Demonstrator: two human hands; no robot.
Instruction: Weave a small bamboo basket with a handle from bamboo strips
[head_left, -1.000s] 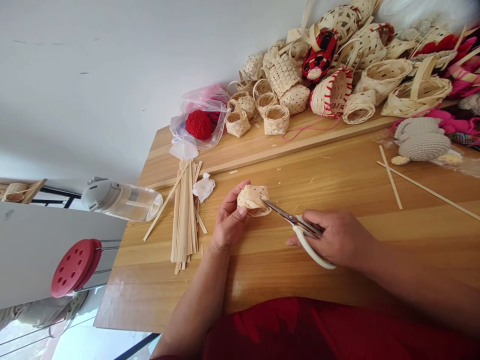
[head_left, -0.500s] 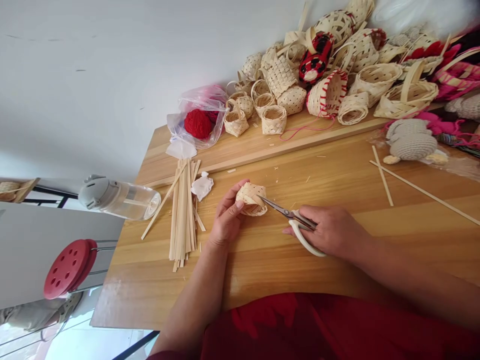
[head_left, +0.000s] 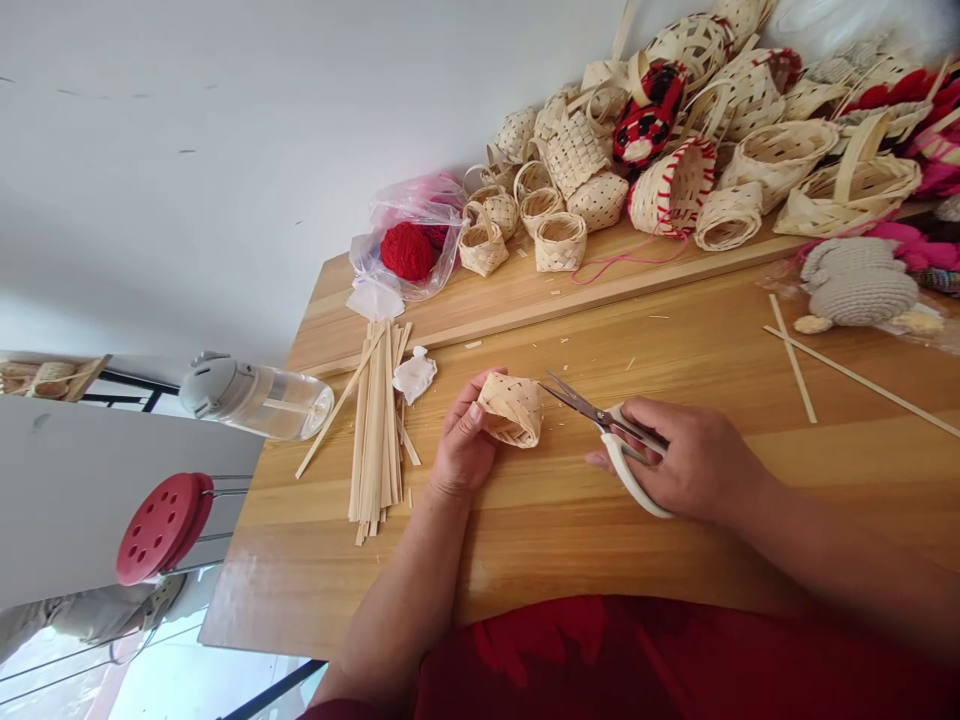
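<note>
A small pale woven basket (head_left: 513, 408) is gripped at its left side by my left hand (head_left: 463, 445), thumb on the near face and fingers behind it. My right hand (head_left: 686, 455) is wrapped round the white handles of a pair of scissors (head_left: 600, 416). The dark blades point left, slightly parted, with their tips just right of the basket and apart from it. The basket is tilted over the wooden table (head_left: 540, 540).
Flat wood strips (head_left: 373, 430), crumpled white plastic (head_left: 415, 375) and a clear bottle (head_left: 281, 402) lie to the left. Red yarn (head_left: 406, 252) sits in a bag behind. Many woven baskets (head_left: 561, 242) line the back. A grey crocheted piece (head_left: 859, 282) and two thin strips (head_left: 862, 380) are at right.
The scissor blades have parted and their tips have drawn away from the basket to the right. The basket has turned in my left hand, and the view has shifted slightly.
</note>
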